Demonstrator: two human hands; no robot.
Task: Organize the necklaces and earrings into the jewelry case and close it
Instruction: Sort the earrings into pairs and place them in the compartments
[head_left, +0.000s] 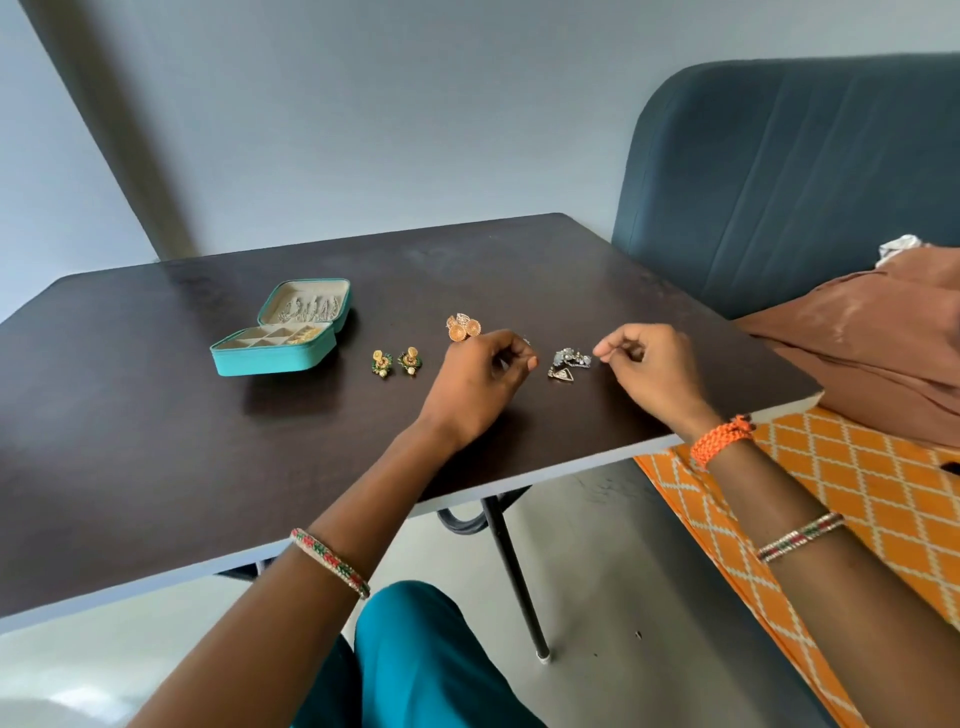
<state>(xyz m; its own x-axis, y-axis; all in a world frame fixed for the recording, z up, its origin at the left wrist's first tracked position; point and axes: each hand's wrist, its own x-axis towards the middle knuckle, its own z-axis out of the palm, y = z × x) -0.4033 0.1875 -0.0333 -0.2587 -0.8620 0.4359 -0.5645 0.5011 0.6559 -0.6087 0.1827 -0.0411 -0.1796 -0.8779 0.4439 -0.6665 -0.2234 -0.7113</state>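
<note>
I see both hands over the dark brown wooden table (208, 467). My left hand (480, 387) has its fingers curled inward, pinching something too small to make out. My right hand (649, 371) pinches a tiny piece beside the silver-grey earrings (570, 364). The open teal zip jewelry case (283, 332) sits well to the left, chains hung in its lid. Between lie green-and-gold earrings (397, 362) and orange round earrings (463, 327).

Open teal jewelry case (270, 358); 3 earring clusters (397, 362) beside it.
</note>
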